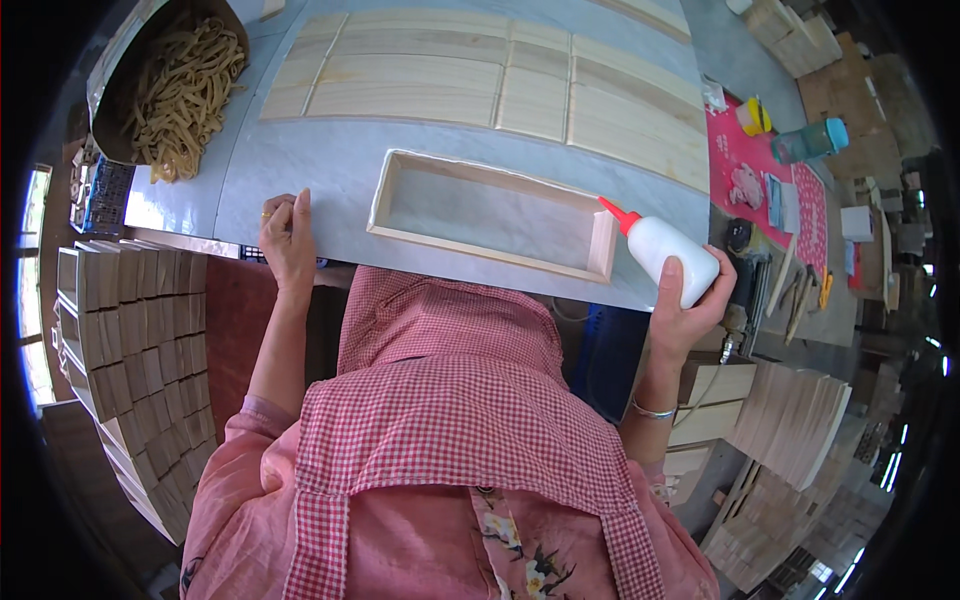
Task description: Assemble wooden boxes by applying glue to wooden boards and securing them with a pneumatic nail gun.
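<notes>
A shallow rectangular wooden frame (480,252) lies on the grey marbled tabletop in front of me. White glue shows along its far and left rims. My right hand (700,297) is wrapped round a white glue bottle (668,252) with a red pointed nozzle. The bottle is tilted, and its tip is at the frame's far right corner; whether it touches the wood I cannot tell. Left of the frame, my left hand (288,240) is curled closed at the table's near edge, apart from the frame. I see nothing in its fingers.
Flat wooden panels (440,75) lie in rows beyond the frame. A bin of tan rubber bands (190,95) stands far left. Stacked wooden boxes (140,340) rise at my left, with stacked boards (790,420) at right. A teal bottle (810,141) lies on the right bench.
</notes>
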